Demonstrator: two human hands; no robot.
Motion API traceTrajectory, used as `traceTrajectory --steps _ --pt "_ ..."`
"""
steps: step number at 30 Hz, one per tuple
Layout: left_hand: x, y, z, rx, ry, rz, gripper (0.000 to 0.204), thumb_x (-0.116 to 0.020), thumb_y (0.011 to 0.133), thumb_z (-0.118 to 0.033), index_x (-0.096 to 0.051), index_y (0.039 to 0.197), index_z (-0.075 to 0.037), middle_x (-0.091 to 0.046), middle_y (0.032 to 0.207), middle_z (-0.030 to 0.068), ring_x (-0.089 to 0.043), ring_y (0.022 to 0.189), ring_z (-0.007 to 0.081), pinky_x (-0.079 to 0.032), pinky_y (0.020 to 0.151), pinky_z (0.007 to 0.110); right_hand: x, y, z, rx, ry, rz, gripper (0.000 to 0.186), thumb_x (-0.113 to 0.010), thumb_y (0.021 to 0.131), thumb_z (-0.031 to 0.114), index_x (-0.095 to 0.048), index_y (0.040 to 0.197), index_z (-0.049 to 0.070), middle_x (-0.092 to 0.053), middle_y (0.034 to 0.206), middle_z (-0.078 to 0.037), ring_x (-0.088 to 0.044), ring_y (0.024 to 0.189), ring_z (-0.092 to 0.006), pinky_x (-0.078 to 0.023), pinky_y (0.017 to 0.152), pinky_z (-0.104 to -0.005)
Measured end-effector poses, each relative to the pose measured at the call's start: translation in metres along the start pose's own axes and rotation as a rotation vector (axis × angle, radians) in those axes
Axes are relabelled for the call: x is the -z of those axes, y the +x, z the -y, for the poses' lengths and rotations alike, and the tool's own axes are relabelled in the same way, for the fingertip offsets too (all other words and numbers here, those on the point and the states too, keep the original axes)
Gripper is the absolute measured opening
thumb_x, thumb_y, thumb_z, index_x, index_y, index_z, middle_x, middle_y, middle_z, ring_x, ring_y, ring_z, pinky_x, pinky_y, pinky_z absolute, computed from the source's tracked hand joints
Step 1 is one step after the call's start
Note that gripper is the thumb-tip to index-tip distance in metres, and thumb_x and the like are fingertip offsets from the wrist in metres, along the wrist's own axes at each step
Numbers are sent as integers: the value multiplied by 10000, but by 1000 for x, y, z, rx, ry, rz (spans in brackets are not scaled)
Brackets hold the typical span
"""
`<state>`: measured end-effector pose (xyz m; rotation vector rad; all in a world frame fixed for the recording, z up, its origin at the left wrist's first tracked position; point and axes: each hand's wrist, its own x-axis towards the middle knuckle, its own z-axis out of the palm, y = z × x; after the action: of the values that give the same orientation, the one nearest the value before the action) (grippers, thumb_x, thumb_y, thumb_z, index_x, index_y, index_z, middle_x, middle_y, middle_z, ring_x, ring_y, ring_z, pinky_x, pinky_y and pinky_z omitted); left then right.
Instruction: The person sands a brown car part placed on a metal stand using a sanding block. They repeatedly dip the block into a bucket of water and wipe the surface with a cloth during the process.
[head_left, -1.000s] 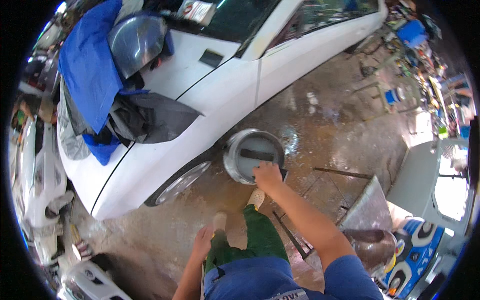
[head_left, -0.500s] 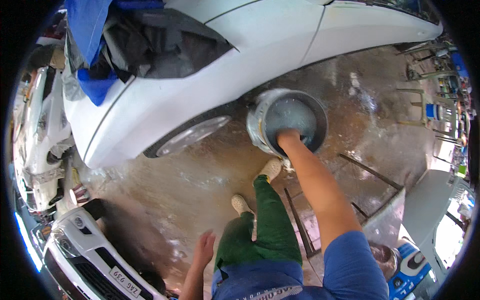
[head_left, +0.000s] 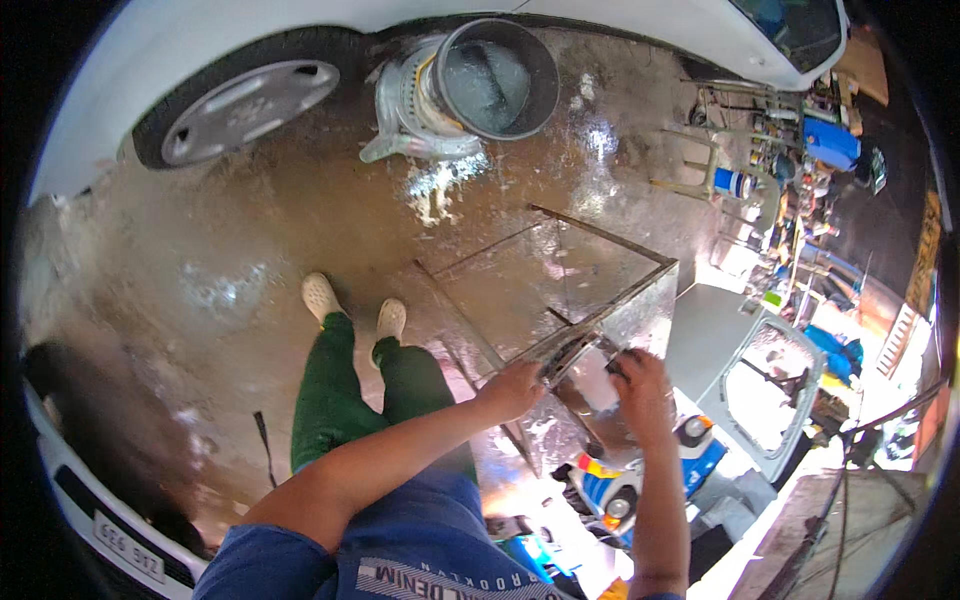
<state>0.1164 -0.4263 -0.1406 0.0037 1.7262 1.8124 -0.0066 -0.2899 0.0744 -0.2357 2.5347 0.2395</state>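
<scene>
My left hand [head_left: 512, 391] is closed at the edge of a shiny, rounded silvery piece with a dark rim [head_left: 592, 385], which lies at the corner of a thin metal frame stand [head_left: 610, 308]. Over the far side of the same piece, my right hand [head_left: 641, 388] has its fingers curled around something small and dark that I cannot make out. Up by the car stands a grey pail [head_left: 546, 88] holding cloudy water, with a dark streak across the water's surface.
A white car with a wheel [head_left: 250, 112] spans the top. Wet concrete floor [head_left: 240, 230] lies around my feet. To the right are a grey car door panel [head_left: 715, 320], a plastic chair [head_left: 712, 165] and a blue-and-white toy car [head_left: 620, 485]. Another white car's bumper [head_left: 110, 530] is at lower left.
My right hand has come out of the pail and over to the silvery piece. My left hand has moved right to its edge. The view has turned toward the frame stand.
</scene>
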Motion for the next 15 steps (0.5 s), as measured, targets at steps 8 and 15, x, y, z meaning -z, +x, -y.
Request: traceTrajectory --steps 8,15 --pt "-28 44 -6 23 -157 -162 368 -617 1008 -260 -642 1294 -30 -717 1093 268 -702 1003 459 -557 879 540 -82 -16 -10 142 -267 68 357 -745 902 214 -713 1244 113 -583 1412 -162 -569 1269 -390 -473 1053 -537" --pt "-70 71 6 1 -80 -178 404 -589 1036 -343 -642 1278 -24 -718 1135 278 -698 1051 459 -549 900 532 -96 -22 -41 268 -277 24 350 -718 937 191 -704 1274 99 -572 1445 -175 -549 1317 -394 -464 1082 -517"
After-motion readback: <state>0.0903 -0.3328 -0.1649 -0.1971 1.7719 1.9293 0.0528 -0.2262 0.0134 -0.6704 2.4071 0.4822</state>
